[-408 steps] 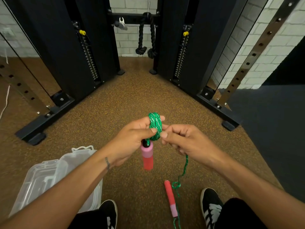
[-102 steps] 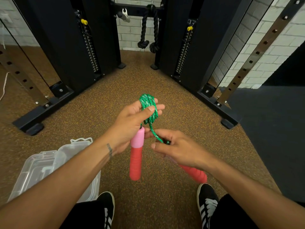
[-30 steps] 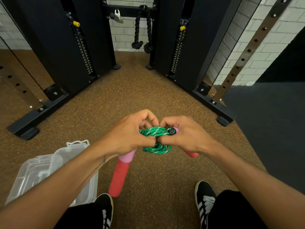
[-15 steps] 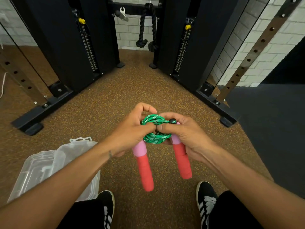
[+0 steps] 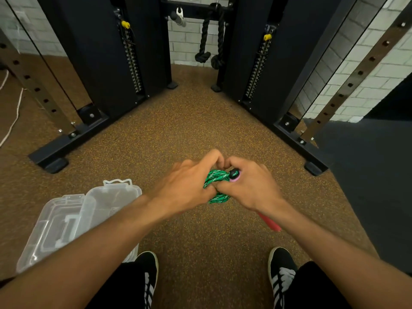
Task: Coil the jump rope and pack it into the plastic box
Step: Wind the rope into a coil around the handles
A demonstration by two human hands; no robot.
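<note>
While both hands are held together above the floor, the left hand (image 5: 187, 186) is curled round the braided green jump rope coil (image 5: 216, 178), thumb pressed against the bundle. The right hand (image 5: 252, 188) is closed round a red foam handle with a pink collar and black end cap (image 5: 234, 175). The cap pokes out by the thumb, and the red tail (image 5: 269, 223) shows below the wrist. The right thumb also pinches the coil. The index knuckles of the two hands touch over the rope. The second handle cannot be seen.

Coil location: in the air between the two hands, well apart from the clear plastic box (image 5: 55, 221).

The box sits on the speckled brown rubber floor (image 5: 189, 130), lower left, just beside the black shoe with white stripes (image 5: 149, 273). Its clear lid (image 5: 113, 197) lies open on the far side. A matching shoe (image 5: 282, 270) is at lower right.

Background: two black weight-stack columns (image 5: 93, 52), each with a yellow selector pin (image 5: 125, 24). A black knotted rope attachment (image 5: 209, 41) hangs between them against white brick.

Writing: the pale marks down the weight stacks are too small to read. The shoe stripes carry nothing legible.
</note>
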